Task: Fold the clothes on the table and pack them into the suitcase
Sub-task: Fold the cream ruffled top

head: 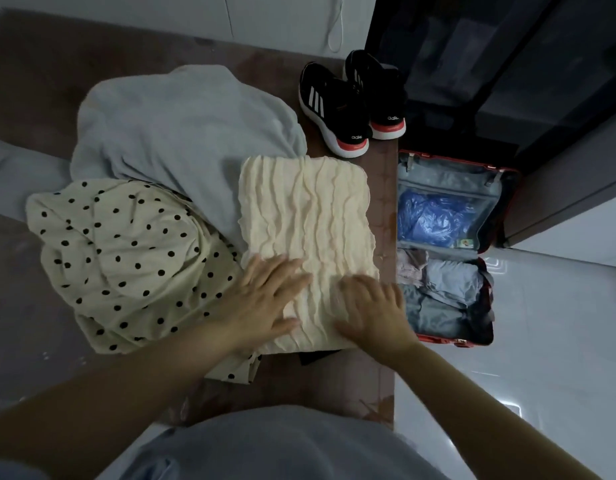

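A folded cream ruffled garment (pixel 310 216) lies on the brown table (pixel 382 174) near its right edge. My left hand (pixel 265 299) rests flat on its near left part, fingers straight. My right hand (pixel 372 310) presses its near right corner with fingers spread. To the left lies a crumpled cream garment with black dots (pixel 126 265). Behind it sits a loose pale grey-blue garment (pixel 181 133). A red suitcase (pixel 507 178) lies open on the floor to the right, with folded clothes (pixel 445 289) in its near half and a blue bag (pixel 431 216) behind mesh in its far half.
A pair of black sneakers (pixel 348 105) with red-and-white soles stands on the far right of the table. A dark cabinet (pixel 507 64) rises behind the suitcase. White glossy floor (pixel 542 341) lies right of the table. A dark item (pixel 317 356) peeks from under the cream garment.
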Tool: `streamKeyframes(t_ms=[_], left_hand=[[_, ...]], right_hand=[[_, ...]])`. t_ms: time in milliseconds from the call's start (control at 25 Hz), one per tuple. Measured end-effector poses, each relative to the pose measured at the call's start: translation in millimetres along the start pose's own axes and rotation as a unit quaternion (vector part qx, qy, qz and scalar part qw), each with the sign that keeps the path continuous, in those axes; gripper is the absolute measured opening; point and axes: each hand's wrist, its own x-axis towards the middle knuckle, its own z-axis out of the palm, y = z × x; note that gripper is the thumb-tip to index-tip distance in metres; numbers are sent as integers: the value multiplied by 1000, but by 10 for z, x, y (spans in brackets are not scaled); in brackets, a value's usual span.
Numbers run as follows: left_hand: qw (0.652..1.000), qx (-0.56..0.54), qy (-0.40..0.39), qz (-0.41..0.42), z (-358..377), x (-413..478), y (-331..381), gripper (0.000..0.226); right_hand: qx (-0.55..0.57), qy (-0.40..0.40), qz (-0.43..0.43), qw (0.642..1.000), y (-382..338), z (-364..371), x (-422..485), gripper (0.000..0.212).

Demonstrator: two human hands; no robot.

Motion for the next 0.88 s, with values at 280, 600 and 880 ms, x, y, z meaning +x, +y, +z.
streamKeyframes(t_ms=[280,600,880], left_hand=[[984,-61,162,-49,-435,436,-349,54],[998,-56,14,38,-229,387,-180,77],[997,-59,32,48,29,139,-92,65]], right_hand=[[70,87,-54,992,2,-1084,1172,83],[-38,-113,-94,989,-95,-1188,2036,129],[-108,-74,-126,983,-79,-1464,1805,70]])
